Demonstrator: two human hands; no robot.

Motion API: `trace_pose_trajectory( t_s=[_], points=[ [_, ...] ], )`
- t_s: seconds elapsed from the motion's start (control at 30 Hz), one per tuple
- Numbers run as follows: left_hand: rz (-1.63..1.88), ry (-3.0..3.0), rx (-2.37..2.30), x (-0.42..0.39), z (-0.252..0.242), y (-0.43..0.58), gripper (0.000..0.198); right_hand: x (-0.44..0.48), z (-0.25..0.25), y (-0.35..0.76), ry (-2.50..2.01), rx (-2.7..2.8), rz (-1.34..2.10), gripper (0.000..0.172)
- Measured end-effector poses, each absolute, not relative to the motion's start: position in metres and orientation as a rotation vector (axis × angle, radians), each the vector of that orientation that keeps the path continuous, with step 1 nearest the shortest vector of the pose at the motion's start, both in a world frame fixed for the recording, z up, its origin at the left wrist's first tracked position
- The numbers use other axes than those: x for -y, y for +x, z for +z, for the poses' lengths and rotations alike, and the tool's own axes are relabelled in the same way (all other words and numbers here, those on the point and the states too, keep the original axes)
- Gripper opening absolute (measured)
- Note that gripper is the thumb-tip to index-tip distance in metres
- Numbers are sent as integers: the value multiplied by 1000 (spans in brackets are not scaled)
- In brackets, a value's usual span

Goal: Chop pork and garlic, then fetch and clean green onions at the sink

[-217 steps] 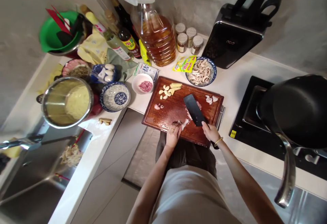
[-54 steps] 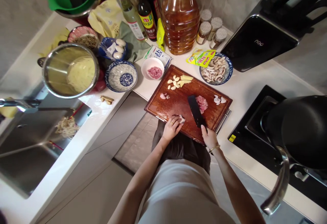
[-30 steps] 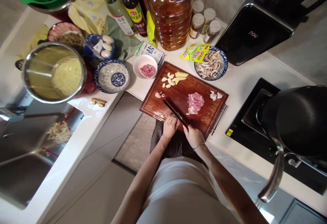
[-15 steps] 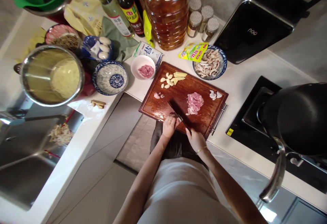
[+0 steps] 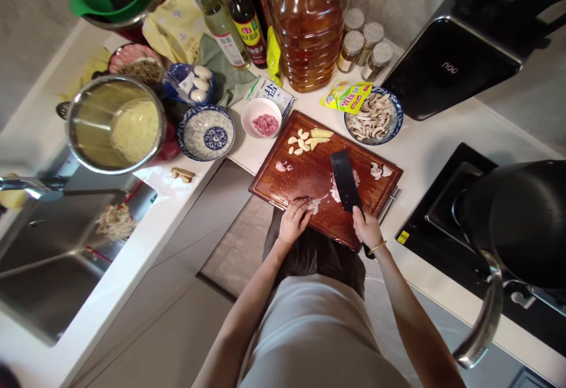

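Note:
My right hand (image 5: 368, 229) is wrapped round the handle of a black kitchen knife (image 5: 344, 177). Its broad blade lies tilted flat over a heap of sliced pink meat (image 5: 335, 191), hiding most of it. At the near edge of the wooden cutting board (image 5: 283, 184), my left hand (image 5: 295, 222) pinches down on a pale, fatty scrap of meat (image 5: 314, 204). Garlic cloves (image 5: 299, 142) and ginger slices (image 5: 319, 135) sit at the board's far side. A small meat scrap (image 5: 283, 166) lies left, and whitish bits (image 5: 379, 170) lie right.
Behind the board stand a bowl of pink meat (image 5: 260, 118), a bowl of sliced mushrooms (image 5: 375, 118) and a large oil jug (image 5: 308, 40). To the right is a black pan (image 5: 522, 217) on the stove; to the left, a steel pot (image 5: 115, 125) and the sink (image 5: 39, 270).
The knife has swung rightward from beside my left hand to over the meat heap, its blade turning flat. My left hand stays at the board's near edge. The whole view has shifted slightly.

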State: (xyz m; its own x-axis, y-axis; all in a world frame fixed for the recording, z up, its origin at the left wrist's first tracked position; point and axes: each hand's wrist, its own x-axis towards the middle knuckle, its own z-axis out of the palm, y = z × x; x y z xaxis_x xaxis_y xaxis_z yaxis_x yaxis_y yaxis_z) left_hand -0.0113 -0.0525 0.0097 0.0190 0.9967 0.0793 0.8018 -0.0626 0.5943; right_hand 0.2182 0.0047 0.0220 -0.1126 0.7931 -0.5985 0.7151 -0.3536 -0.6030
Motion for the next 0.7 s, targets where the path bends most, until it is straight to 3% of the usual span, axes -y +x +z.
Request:
trace_pose_trajectory(
  t_s=[0.27, 0.53, 0.7],
  points=[
    [645, 2043, -1791, 53, -3, -7, 16, 34, 47, 174, -1953, 2397, 1110, 49],
    [641, 2024, -1853, 53, -9, -5, 15, 36, 39, 167, -1869, 2395, 1275, 45],
    [659, 2015, -1899, 51, -9, -7, 12, 27, 37, 148, -1912, 2479, 1184, 45]
  ],
)
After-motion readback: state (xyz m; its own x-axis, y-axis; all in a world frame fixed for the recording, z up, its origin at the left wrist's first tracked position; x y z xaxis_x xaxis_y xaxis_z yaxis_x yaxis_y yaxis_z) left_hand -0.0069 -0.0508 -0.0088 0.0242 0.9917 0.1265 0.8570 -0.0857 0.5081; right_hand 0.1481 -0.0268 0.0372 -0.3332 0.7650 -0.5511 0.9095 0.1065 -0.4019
